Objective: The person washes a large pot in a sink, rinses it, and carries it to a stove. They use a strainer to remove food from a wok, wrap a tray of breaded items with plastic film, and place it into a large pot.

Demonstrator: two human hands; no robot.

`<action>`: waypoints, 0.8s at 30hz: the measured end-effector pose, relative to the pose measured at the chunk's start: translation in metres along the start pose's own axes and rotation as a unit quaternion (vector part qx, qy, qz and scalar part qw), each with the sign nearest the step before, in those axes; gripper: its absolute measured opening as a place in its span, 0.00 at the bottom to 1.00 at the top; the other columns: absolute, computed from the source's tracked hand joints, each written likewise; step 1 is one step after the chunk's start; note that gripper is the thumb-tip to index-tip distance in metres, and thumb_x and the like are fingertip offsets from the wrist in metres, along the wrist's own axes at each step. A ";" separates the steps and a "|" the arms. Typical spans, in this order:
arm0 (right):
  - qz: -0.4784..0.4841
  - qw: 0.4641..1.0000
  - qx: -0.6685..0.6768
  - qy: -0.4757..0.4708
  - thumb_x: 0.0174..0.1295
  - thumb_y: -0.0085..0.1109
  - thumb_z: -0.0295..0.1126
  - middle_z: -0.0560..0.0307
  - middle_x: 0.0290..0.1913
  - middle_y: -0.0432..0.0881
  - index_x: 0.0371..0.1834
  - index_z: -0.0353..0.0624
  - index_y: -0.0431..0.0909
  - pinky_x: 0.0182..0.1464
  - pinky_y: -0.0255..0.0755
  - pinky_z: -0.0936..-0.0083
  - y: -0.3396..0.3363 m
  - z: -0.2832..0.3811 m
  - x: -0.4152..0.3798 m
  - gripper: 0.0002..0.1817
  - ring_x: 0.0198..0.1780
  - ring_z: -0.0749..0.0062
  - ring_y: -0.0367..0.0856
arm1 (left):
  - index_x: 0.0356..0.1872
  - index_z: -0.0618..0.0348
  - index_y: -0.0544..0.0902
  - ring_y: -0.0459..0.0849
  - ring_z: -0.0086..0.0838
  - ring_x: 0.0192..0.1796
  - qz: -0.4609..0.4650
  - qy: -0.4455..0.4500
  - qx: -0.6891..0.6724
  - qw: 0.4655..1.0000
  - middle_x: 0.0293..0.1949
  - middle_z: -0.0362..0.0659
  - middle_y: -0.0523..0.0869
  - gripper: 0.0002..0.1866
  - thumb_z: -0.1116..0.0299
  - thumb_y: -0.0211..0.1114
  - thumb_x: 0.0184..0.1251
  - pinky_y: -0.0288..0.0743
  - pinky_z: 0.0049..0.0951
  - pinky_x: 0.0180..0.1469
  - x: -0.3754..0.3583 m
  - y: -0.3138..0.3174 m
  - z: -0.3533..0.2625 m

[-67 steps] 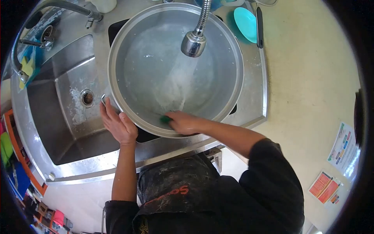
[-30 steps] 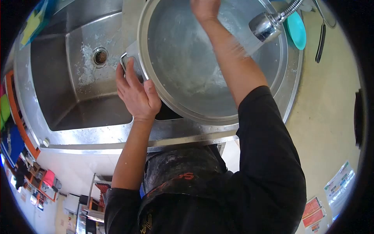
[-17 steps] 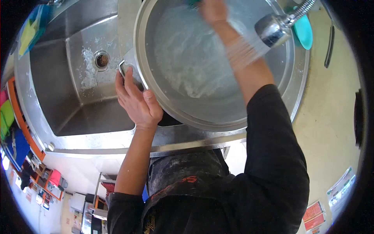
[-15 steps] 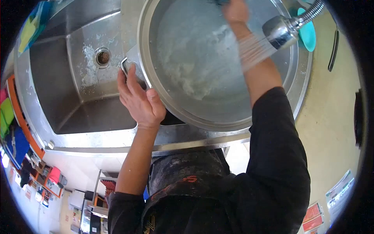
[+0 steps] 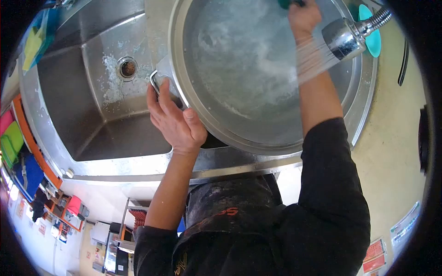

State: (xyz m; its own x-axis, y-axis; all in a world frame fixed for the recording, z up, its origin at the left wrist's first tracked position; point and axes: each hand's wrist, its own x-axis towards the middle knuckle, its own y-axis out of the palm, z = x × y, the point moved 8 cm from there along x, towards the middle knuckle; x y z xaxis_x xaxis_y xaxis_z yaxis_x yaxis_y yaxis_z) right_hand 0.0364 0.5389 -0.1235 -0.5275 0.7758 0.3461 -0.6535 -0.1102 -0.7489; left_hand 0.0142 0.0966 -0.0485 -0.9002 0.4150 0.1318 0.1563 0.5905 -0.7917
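A large round metal pan [image 5: 177, 60] of cloudy water sits over the right part of the sink. Its wire handle [image 5: 154, 79] sticks out on the left. My left hand [image 5: 177, 122] rests against the pan's rim at that handle, fingers apart. At the top of the pan my right hand [image 5: 304, 18] is closed on a dark green scrubber [image 5: 284, 3], only partly in view. Water from a chrome spray head [image 5: 343, 39] falls over my right forearm.
The left sink basin [image 5: 124, 103] has white residue around its drain [image 5: 127, 69]. A turquoise bowl [image 5: 369, 34] lies behind the spray head. At the upper left hangs a blue and yellow item [image 5: 34, 43]. Orange-edged shelves [image 5: 34, 142] stand at the far left.
The whole view has shifted, so the pan and sink appear slightly further right. My right hand has moved a little over the water, with more of the green scrubber showing. My left hand stays at the handle.
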 end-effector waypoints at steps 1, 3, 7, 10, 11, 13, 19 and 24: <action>-0.013 0.999 0.035 0.009 0.52 0.57 0.22 0.43 0.44 0.85 0.41 0.37 0.82 0.54 0.73 0.58 -0.002 0.010 0.003 0.12 0.50 0.50 0.82 | 0.70 0.63 0.65 0.63 0.58 0.70 -0.002 0.000 -0.001 1.000 0.67 0.68 0.63 0.39 0.39 0.32 0.75 0.55 0.50 0.66 0.000 0.000 0.000; -0.039 0.994 0.101 0.033 0.52 0.58 0.21 0.43 0.43 0.84 0.39 0.36 0.82 0.52 0.72 0.58 0.004 0.027 -0.001 0.11 0.50 0.49 0.82 | 0.70 0.64 0.65 0.63 0.58 0.70 -0.001 0.001 -0.002 1.000 0.67 0.68 0.63 0.39 0.40 0.32 0.75 0.55 0.50 0.66 -0.001 0.000 0.000; 0.037 0.981 0.191 -0.016 0.60 0.52 0.26 0.38 0.42 0.82 0.39 0.35 0.80 0.50 0.71 0.53 0.065 0.075 -0.008 0.09 0.48 0.40 0.79 | 0.71 0.63 0.64 0.61 0.57 0.72 0.004 0.001 0.007 1.000 0.68 0.66 0.64 0.37 0.43 0.31 0.76 0.54 0.51 0.67 -0.001 -0.001 -0.003; 0.019 0.961 0.024 -0.273 0.60 0.50 0.24 0.37 0.40 0.80 0.38 0.36 0.79 0.48 0.70 0.50 0.030 0.087 -0.010 0.08 0.46 0.36 0.77 | 0.71 0.62 0.63 0.61 0.57 0.72 0.002 0.001 0.007 1.000 0.68 0.64 0.64 0.36 0.44 0.30 0.76 0.54 0.52 0.67 -0.001 0.001 -0.006; -0.015 0.960 0.015 -0.280 0.58 0.51 0.22 0.37 0.39 0.80 0.38 0.36 0.79 0.48 0.70 0.50 0.000 0.079 -0.008 0.08 0.44 0.35 0.76 | 0.71 0.62 0.64 0.61 0.57 0.72 0.000 0.000 0.008 1.000 0.68 0.64 0.64 0.36 0.44 0.31 0.76 0.54 0.52 0.67 -0.001 -0.001 -0.005; -0.076 0.955 -0.017 -0.286 0.55 0.52 0.19 0.37 0.38 0.79 0.39 0.37 0.78 0.47 0.70 0.49 -0.037 0.058 -0.005 0.09 0.43 0.36 0.76 | 0.71 0.61 0.64 0.62 0.57 0.71 0.003 -0.005 0.010 1.000 0.68 0.64 0.64 0.36 0.44 0.31 0.76 0.54 0.52 0.68 -0.003 -0.001 -0.002; -0.209 0.974 -0.083 0.037 0.57 0.57 0.25 0.29 0.59 0.72 0.54 0.29 0.70 0.67 0.60 0.51 0.088 0.006 -0.002 0.21 0.65 0.41 0.68 | 0.71 0.59 0.64 0.63 0.58 0.70 0.000 -0.015 0.019 1.000 0.68 0.65 0.63 0.35 0.44 0.33 0.76 0.53 0.53 0.68 -0.002 -0.003 -0.003; 0.042 0.994 0.093 0.030 0.59 0.53 0.28 0.30 0.53 0.76 0.57 0.30 0.71 0.61 0.68 0.56 0.113 0.167 -0.127 0.21 0.59 0.39 0.75 | 0.71 0.58 0.64 0.62 0.59 0.71 -0.004 -0.013 0.018 1.000 0.67 0.65 0.64 0.34 0.44 0.34 0.76 0.53 0.54 0.69 -0.003 -0.004 -0.004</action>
State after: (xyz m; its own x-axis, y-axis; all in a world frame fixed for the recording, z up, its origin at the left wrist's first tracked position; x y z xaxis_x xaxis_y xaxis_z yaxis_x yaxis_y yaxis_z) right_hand -0.0610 0.3240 -0.1576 -0.5543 0.7943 0.2486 -0.7010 -0.2846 -0.6539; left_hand 0.0175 0.0958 -0.0438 -0.9117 0.3919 0.1231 0.1348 0.5686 -0.8115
